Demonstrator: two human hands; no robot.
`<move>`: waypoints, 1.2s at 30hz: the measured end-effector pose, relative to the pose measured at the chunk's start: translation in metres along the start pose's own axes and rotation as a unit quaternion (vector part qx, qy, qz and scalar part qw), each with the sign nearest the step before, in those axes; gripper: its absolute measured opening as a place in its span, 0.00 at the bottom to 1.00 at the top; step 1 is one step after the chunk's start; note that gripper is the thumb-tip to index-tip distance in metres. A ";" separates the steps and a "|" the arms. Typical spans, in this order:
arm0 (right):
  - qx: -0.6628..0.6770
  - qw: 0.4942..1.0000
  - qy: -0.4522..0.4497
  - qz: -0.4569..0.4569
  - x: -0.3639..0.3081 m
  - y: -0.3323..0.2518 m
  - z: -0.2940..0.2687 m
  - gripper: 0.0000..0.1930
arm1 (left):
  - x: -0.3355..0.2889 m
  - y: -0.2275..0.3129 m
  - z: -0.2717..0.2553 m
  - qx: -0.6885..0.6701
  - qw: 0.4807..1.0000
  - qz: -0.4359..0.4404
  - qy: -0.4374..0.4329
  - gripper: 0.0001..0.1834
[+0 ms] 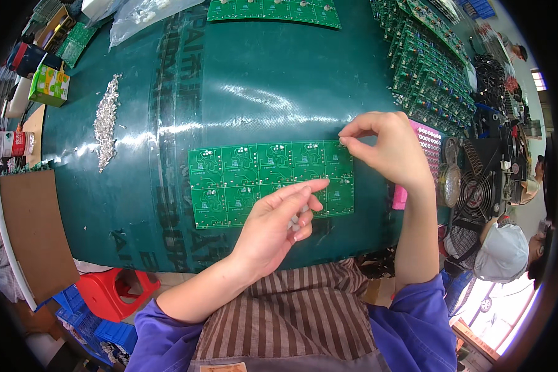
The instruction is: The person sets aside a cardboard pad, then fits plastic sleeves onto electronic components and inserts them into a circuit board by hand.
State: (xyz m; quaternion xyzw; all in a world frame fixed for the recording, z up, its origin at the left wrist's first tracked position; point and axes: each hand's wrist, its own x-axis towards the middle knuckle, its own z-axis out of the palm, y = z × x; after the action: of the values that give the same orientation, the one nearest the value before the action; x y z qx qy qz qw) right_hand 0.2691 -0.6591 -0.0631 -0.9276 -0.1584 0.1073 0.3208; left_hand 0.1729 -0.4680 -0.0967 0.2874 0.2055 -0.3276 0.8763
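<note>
A green circuit board panel [242, 177], marked off into repeated sections, lies flat on the green mat in front of me. Over its lower middle, my left hand [270, 229] has its index finger stretched toward the right and the other fingers curled round several small whitish parts [295, 222]. Thumb and fingertips of my right hand [390, 149] are pinched together at the panel's upper right corner. Whatever sits in that pinch is too small to make out.
A pile of small silvery parts [106, 124] lies to the left on the mat [260, 80]. Another green panel [273, 11] is at the far edge. Many populated boards [431, 74] stand stacked at right, near a pink perforated tray [429, 146]. A red stool [115, 291] is below left.
</note>
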 end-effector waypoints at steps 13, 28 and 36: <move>-0.011 1.000 -0.017 0.009 -0.002 -0.005 0.002 0.06 | -0.001 0.002 0.001 -0.002 1.000 0.003 0.016 0.17; 0.015 0.999 0.035 -0.008 -0.008 0.004 0.012 0.05 | 0.002 -0.001 -0.003 0.045 0.998 0.031 -0.009 0.19; 0.008 0.996 0.084 -0.031 -0.018 0.007 0.018 0.05 | 0.002 -0.001 0.004 0.043 0.999 0.024 0.004 0.19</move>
State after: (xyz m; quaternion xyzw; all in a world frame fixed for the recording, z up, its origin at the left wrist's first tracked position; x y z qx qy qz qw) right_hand 0.2485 -0.6610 -0.0800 -0.9253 -0.1589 0.0207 0.3437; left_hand 0.1739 -0.4720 -0.0955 0.3306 0.1878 -0.3139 0.8700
